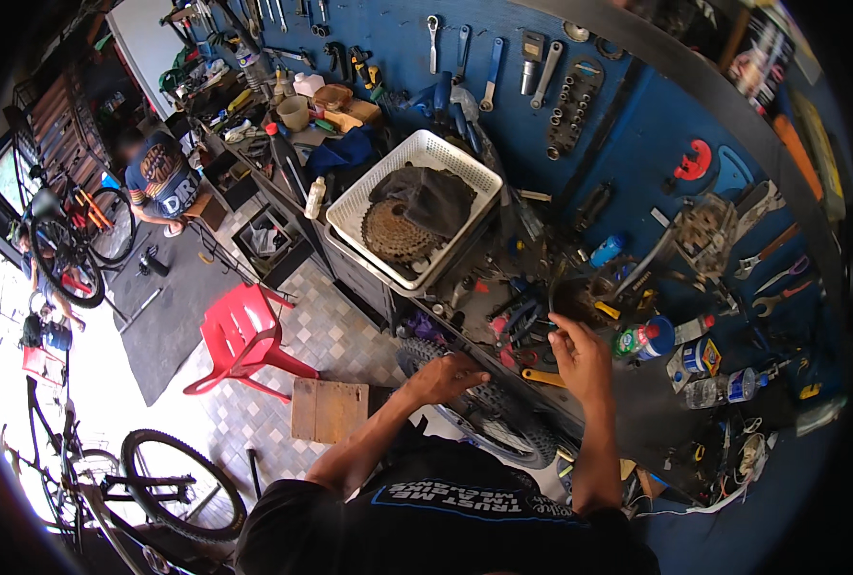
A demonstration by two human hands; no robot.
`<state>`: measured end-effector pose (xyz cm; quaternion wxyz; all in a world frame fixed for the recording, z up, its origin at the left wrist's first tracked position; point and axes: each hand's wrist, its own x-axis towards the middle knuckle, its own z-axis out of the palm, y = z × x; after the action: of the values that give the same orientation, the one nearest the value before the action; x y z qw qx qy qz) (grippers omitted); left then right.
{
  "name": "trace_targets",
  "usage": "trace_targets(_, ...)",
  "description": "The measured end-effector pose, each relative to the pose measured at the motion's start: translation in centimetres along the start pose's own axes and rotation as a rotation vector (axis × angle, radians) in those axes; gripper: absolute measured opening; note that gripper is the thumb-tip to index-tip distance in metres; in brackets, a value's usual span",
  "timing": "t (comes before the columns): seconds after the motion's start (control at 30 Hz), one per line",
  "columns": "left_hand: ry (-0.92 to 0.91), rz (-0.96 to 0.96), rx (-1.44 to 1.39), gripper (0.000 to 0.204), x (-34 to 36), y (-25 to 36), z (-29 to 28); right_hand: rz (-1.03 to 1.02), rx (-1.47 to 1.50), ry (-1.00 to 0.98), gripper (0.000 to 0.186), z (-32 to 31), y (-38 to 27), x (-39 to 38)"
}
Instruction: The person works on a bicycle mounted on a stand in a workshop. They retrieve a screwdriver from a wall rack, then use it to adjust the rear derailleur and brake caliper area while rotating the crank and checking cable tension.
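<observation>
My left hand (446, 378) hovers at or just above the knobby bicycle tyre (492, 398) beside the workbench. Its fingers reach to the right, and nothing shows in them; whether they touch the rubber I cannot tell. Over the bench edge, my right hand (582, 359) is raised with fingers apart and holds nothing visible. Next to it lies a yellow-handled tool (543, 379). Beyond the hands, a white plastic basket (350, 213) holds a large rusty-brown cassette of sprockets (398, 232) and a dark cloth (434, 199).
Loose tools and bottles crowd the bench, including a clear plastic bottle (719, 390). Wrenches (493, 75) hang on the blue wall. A red plastic chair (244, 331) and a wooden box (329, 410) stand at left. Another person (166, 177) sits farther back near bicycles (81, 240).
</observation>
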<state>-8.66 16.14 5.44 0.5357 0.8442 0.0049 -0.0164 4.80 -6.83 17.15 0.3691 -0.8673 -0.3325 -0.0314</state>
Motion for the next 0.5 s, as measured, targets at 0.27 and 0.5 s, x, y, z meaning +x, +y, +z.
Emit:
trace_targets(0.27,0.098,-0.130,-0.039,0.029,-2.7,-8.0,-13.4,-0.054,0.023,0.172,0.026,8.5,-1.8,17.3)
trace_targets(0.5,0.231,-0.337,-0.018,0.030,-8.2,-11.6,-18.3,0.150,-0.137,0.216,0.036,17.1,4.6,36.3)
